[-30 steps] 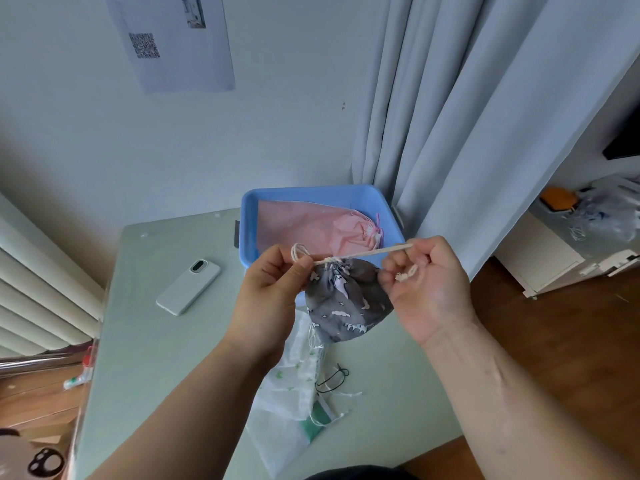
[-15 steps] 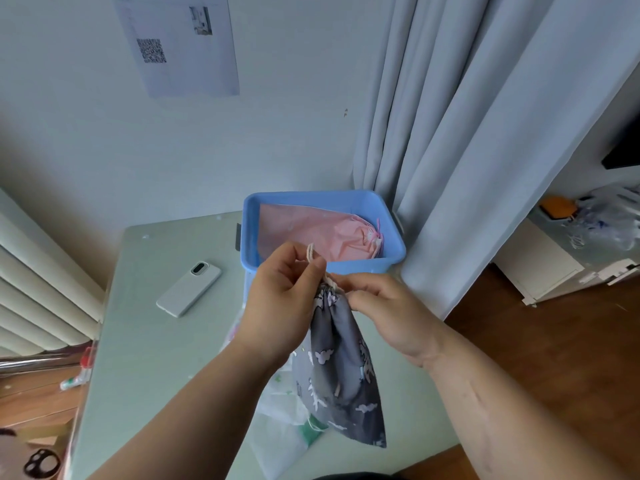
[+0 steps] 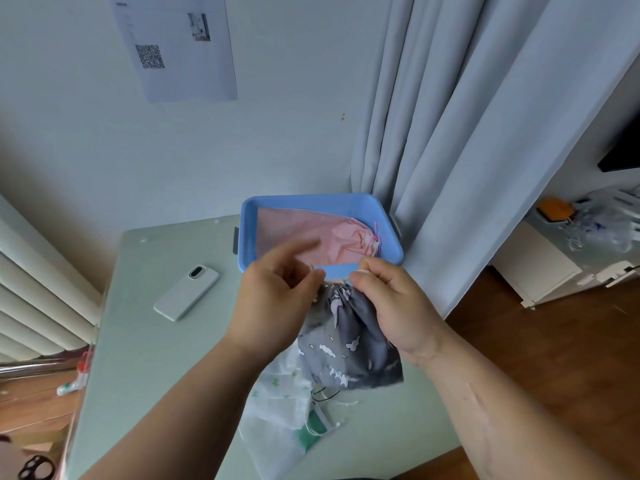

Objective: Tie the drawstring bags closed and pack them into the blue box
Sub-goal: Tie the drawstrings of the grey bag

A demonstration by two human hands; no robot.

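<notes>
— So, where is the bag being worked on?

— Up off the table [image 3: 149,358], at the near edge of the blue box [image 3: 393,239]. It is a grey drawstring bag [image 3: 346,344] with a white print. Its neck is gathered at the top and its body hangs down between both wrists.

— What are the hands doing?

— At the right side of the neck, the right hand [image 3: 391,306] has its fingers curled and pinches the gathered fabric, with a bit of pale cord showing over its forefinger. At the left side, the left hand [image 3: 273,299] has its thumb against the neck. Its fingers are blurred, so I cannot tell whether it grips anything.

— And the box?

— It sits at the far right of the table, against a pale curtain [image 3: 467,133], with a pink bag [image 3: 322,237] lying inside.

— Anything else?

— White bags with green print [image 3: 277,403] lie on the table beneath the grey one. To the left, a white phone [image 3: 187,292] lies face down.
</notes>
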